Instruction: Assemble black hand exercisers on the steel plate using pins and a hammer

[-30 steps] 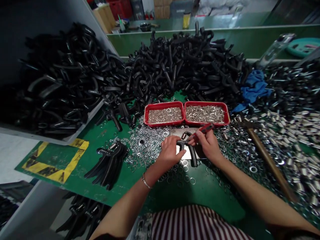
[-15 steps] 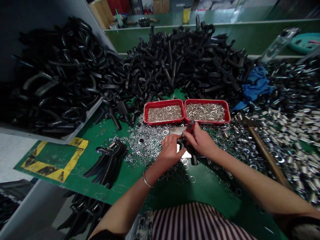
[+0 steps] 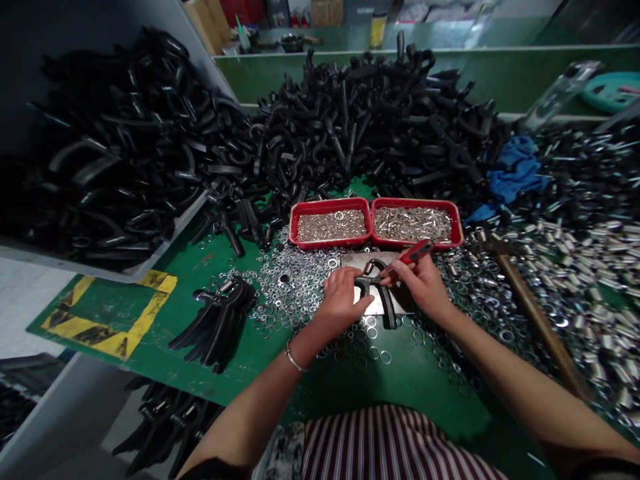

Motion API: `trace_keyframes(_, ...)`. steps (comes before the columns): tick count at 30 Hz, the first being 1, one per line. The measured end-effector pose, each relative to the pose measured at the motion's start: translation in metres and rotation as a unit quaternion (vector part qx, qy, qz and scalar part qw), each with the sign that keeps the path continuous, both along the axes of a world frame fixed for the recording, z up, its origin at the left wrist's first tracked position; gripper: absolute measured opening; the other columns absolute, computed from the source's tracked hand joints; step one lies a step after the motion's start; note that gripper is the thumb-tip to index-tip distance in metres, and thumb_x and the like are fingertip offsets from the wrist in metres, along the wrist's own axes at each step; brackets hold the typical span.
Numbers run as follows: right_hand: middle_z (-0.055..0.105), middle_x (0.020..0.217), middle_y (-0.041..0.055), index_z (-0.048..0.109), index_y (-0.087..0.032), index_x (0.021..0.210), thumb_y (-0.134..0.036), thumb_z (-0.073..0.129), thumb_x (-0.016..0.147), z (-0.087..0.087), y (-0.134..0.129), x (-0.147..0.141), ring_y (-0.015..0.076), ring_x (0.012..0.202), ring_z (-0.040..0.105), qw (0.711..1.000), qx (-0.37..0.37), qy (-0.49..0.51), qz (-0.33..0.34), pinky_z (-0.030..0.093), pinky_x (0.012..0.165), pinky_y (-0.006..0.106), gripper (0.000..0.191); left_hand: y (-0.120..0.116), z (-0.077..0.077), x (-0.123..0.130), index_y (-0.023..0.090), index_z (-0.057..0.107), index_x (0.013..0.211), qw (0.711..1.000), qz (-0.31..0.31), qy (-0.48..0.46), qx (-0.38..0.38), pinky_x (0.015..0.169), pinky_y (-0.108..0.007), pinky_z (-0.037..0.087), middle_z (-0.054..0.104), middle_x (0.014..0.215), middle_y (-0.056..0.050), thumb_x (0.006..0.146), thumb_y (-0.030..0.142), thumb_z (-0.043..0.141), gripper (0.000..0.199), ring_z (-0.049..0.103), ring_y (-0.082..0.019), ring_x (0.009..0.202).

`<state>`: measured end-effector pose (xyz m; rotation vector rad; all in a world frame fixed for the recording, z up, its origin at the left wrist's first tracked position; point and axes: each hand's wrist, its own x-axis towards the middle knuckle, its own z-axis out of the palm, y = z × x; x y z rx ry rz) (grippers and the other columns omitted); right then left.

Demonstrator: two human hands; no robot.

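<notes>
My left hand (image 3: 341, 293) is closed on a black curved handle-like part (image 3: 388, 307) with a small coil spring near its top. The part lies on a flat metal plate (image 3: 406, 301) on the green bench. In my right hand (image 3: 424, 285) is a red-handled tool (image 3: 418, 252) with a thin metal tip, perhaps a screwdriver or tweezers. The tool leans to the right, its tip at the upper middle of the black part. Beyond my hands stand two red trays, the left tray (image 3: 330, 245) with tiny metal pieces and the right tray (image 3: 463, 233) with small pins.
Metal rings (image 3: 290, 287) lie scattered around the plate. Black parts are heaped (image 3: 350, 127) at the back and in a grey bin (image 3: 193, 217) at left. Finished-looking black parts (image 3: 220, 327) lie stacked left. A wooden-handled hammer (image 3: 537, 313), blue cloth (image 3: 517, 170) and metal sleeves (image 3: 595, 273) are at right.
The red-handled tool has tilted from upright to leaning right, and my right hand has shifted right, uncovering more of the black part. My left hand has stayed about where it was.
</notes>
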<state>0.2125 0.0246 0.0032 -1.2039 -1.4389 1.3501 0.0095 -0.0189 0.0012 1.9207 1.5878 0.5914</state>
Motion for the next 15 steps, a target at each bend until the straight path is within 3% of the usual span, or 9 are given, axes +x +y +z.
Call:
trace_keyframes(6,0.073,0.087,0.005,0.042,-0.026,0.101,-0.052,0.052,0.095,0.009,-0.005,-0.008,0.0227,0.074,0.072,0.991,0.054,-0.119,-0.014,0.059,0.072,0.04,0.029,-0.001,0.002,0.0,0.023,0.05,0.123,1.0,0.004,0.002,-0.006,0.108,-0.045,0.034,0.054,0.131,-0.009,0.087,0.034,0.067,0.042,0.046,-0.029,0.125)
trace_keyframes(8,0.072,0.085,0.0079,0.044,-0.024,0.104,-0.049,0.049,0.096,0.014,-0.005,-0.012,0.0259,0.076,0.072,0.967,0.104,-0.232,0.016,0.056,0.073,0.041,0.027,-0.001,0.001,0.0,0.023,0.049,0.123,1.0,0.002,0.005,-0.003,0.108,-0.044,0.034,0.054,0.13,-0.009,0.087,0.035,0.067,0.042,0.046,-0.029,0.125)
trace_keyframes(11,0.07,0.086,0.0125,0.046,-0.019,0.11,-0.045,0.043,0.097,0.023,0.003,-0.019,0.0293,0.077,0.07,0.909,0.161,-0.375,0.088,0.051,0.07,0.041,0.028,-0.001,0.0,0.001,0.021,0.049,0.123,1.0,-0.004,0.013,0.0,0.108,-0.045,0.034,0.054,0.13,-0.01,0.087,0.035,0.067,0.043,0.046,-0.029,0.125)
trace_keyframes(13,0.07,0.089,0.0134,0.044,-0.019,0.112,-0.044,0.041,0.098,0.029,0.009,-0.023,0.0296,0.078,0.069,0.895,0.167,-0.395,0.127,0.05,0.068,0.04,0.029,0.0,0.002,0.002,0.02,0.049,0.123,1.0,-0.002,0.022,0.0,0.108,-0.046,0.034,0.054,0.129,-0.012,0.087,0.034,0.067,0.043,0.046,-0.03,0.125)
trace_keyframes(15,0.07,0.088,0.0112,0.043,-0.02,0.109,-0.045,0.044,0.097,0.037,0.011,-0.025,0.0279,0.077,0.068,0.908,0.161,-0.359,0.146,0.05,0.069,0.039,0.028,0.001,0.004,0.004,0.02,0.05,0.122,1.0,0.003,0.03,0.001,0.107,-0.047,0.035,0.055,0.127,-0.012,0.088,0.033,0.067,0.041,0.047,-0.031,0.124)
